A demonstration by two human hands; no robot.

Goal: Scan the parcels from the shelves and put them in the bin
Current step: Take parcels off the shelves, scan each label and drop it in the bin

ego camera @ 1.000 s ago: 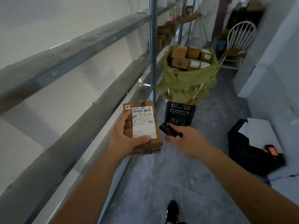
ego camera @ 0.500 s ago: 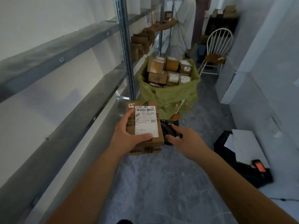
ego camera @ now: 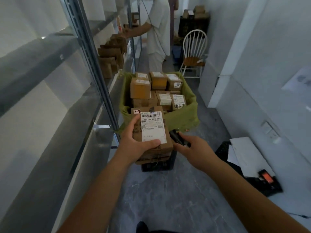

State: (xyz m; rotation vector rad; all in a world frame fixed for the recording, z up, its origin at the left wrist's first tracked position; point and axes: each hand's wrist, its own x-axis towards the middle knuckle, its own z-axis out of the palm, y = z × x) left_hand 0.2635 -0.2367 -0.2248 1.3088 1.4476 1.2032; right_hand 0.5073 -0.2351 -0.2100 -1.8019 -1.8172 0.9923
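Observation:
My left hand [ego camera: 134, 145] grips a brown cardboard parcel [ego camera: 152, 132] with a white barcode label facing up, thumb across the label's near edge. My right hand [ego camera: 193, 148] holds a black handheld scanner [ego camera: 177, 138] just right of the parcel. Straight ahead stands the bin [ego camera: 190, 105], lined with a green bag and filled with several labelled parcels; it sits on a black crate [ego camera: 158, 166]. The held parcel hangs in front of the bin's near edge.
Grey metal shelves [ego camera: 55, 68] run along the left, with brown parcels [ego camera: 111, 54] further down. A person in white [ego camera: 158, 31] stands at the shelves beyond the bin. A white chair [ego camera: 193, 52] stands behind. A black case with papers [ego camera: 249, 162] lies on the right floor.
I have walked closer to the bin; it now fills the middle of the view. Both hands keep the parcel and scanner in the same hold.

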